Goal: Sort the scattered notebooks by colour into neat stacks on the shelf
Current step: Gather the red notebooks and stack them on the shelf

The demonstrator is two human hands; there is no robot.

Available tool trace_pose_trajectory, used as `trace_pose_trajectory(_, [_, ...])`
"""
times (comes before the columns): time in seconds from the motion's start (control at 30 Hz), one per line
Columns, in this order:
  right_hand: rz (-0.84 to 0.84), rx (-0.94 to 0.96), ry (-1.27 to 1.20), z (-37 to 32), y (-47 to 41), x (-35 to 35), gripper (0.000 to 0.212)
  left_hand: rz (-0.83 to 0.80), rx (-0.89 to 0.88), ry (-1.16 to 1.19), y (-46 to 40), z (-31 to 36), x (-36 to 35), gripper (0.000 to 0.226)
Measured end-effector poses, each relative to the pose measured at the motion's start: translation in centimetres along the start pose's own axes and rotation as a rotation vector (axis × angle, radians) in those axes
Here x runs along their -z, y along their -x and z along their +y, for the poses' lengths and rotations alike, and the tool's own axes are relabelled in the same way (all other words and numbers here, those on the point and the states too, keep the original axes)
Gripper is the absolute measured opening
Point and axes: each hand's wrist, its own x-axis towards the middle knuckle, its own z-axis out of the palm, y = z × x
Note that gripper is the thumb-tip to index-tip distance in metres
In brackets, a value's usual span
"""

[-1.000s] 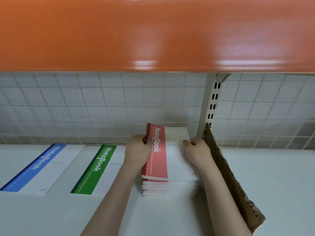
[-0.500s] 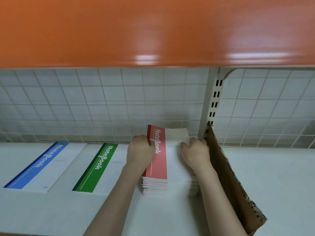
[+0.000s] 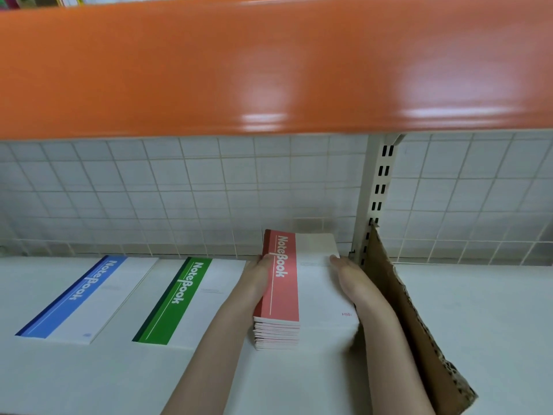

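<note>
Head view. The white shelf (image 3: pixel 478 324) fills the lower half of the frame. An orange beam (image 3: pixel 269 70) spans the top, from 10 o'clock to 2 o'clock. Behind the shelf stands a white wire grid (image 3: pixel 179 199), with a slotted upright (image 3: pixel 378 193) at about 1 o'clock from frame centre.

The red stack (image 3: pixel 281 295) sits on the shelf just below frame centre, at roughly 5 o'clock. Its top cover carries a red band with "NoteBook" printed in white along its length; the rest of the cover is white, with faint printed lines and a small red mark near the front right corner, too small to read. Several notebooks lie below it, their edges aligned.

The left hand (image 3: pixel 257 277) rests against the left side of the red stack, its thumb lying on the red band. The fingers are hidden behind the stack, so the grasp cannot be told. The right hand (image 3: pixel 348 280) lies flat along the right side of the stack, fingers straight and pressing on the cover edge.

At 9 o'clock from the red stack lies the green notebook (image 3: pixel 185 301), just beside the left forearm. Its green band reads "NoteBook". Further out at 9 o'clock lies the blue notebook (image 3: pixel 86 298), lettered the same on a blue band, with a small blue mark at its front corner.

At 3 o'clock from the red stack, a cardboard sheet (image 3: pixel 419 324) stands on edge, touching the upright.
</note>
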Motion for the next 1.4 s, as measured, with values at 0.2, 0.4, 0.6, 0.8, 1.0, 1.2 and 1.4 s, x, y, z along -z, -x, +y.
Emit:
trace_pose_trajectory(0.2, [-0.042,0.020,0.044,-0.4,0.0,-0.4,0.043,-0.013,-0.020,0.050,-0.2,-0.2,0.1,0.017])
trace_pose_trajectory(0.4, [-0.045,0.048,0.155,-0.8,0.4,0.3,0.051,-0.018,-0.004,0.068,0.1,0.1,0.0,0.014])
trace_pose_trajectory(0.6, [0.129,0.103,0.331,-1.2,0.9,0.5,0.052,-0.023,-0.054,-0.099,1.0,0.0,2.1,0.043])
trace_pose_trajectory(0.8, [0.238,0.298,0.646,-3.6,2.4,-2.5,0.050,0.185,-0.233,-0.527,2.3,-0.9,7.6,0.054])
trace_pose_trajectory(1.0, [0.265,0.521,0.841,-5.5,4.5,-9.5,0.038,0.295,-0.254,-0.805,3.7,-1.6,13.7,0.059])
trace_pose_trajectory(1.2, [0.052,0.687,0.839,-6.5,7.7,-17.3,0.040,0.315,-0.247,-0.820,5.7,-3.4,19.5,0.057])
trace_pose_trajectory(1.4, [-0.204,0.690,0.874,-6.2,10.8,-25.1,0.049,0.288,-0.160,-0.943,7.7,-5.1,26.5,0.054])
